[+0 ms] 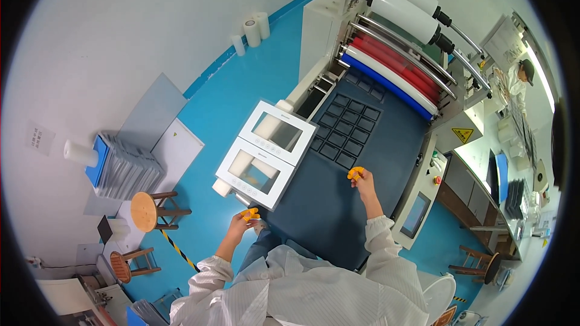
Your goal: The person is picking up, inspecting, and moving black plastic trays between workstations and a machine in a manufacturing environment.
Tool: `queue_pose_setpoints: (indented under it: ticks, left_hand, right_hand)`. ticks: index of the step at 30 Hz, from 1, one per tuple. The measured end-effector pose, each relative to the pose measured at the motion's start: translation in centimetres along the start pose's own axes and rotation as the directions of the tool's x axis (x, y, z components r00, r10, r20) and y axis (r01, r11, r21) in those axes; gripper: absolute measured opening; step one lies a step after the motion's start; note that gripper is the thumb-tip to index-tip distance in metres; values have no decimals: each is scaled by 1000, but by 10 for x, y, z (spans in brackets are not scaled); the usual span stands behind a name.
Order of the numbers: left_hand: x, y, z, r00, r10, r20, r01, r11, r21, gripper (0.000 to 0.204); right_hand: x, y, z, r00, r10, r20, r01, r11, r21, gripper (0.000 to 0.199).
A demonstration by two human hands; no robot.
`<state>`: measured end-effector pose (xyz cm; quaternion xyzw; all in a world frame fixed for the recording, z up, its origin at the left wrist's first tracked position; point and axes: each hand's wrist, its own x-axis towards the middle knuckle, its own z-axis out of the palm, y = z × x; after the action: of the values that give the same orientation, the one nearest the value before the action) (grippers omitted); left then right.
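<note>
Orange finger covers sit on the fingertips of both my hands. My right hand (361, 182) is over the dark machine bed (314, 205), its fingers bent together at the near end of a sheet of black rectangular frames (344, 127); whatever lies between the fingertips is hidden. Off the bed's left edge hovers my left hand (241, 220), fingers loosely bent and apart, below the near corner of a white double panel (257, 156). That panel has two dark windows and rests on pale foam-like rolls (222, 188) by the bed's left side.
At the bed's far end stand red, white and blue rollers (386, 81), with large white film rolls (405, 15) above. A control panel with a red button (437, 180) lines the right side. Left are wooden stools (145, 211) and stacked sheets (130, 172). A person (518, 81) works far right.
</note>
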<state>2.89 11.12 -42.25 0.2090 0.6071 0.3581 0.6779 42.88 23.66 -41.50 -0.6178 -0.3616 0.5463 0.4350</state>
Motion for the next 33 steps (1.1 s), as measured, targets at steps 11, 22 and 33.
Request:
queue_pose_setpoints:
  ticks: [11,22,33]
  left_hand:
    - [-17,-9,-25,993,-64,-102,52,992,-114,30]
    - [-14,-16,-27,991,-82,-103,69,990,-123,31]
    - [-43,-33,-40,974,-101,-201,74,988,-138,34]
  right_hand:
    - [30,-7,15,995,67,78,-3,772,-635,26]
    - [75,-27,12,999,-13,-40,-35,279,-960,52]
    - [130,-44,-12,990,31,-136,-139,266,-954,53]
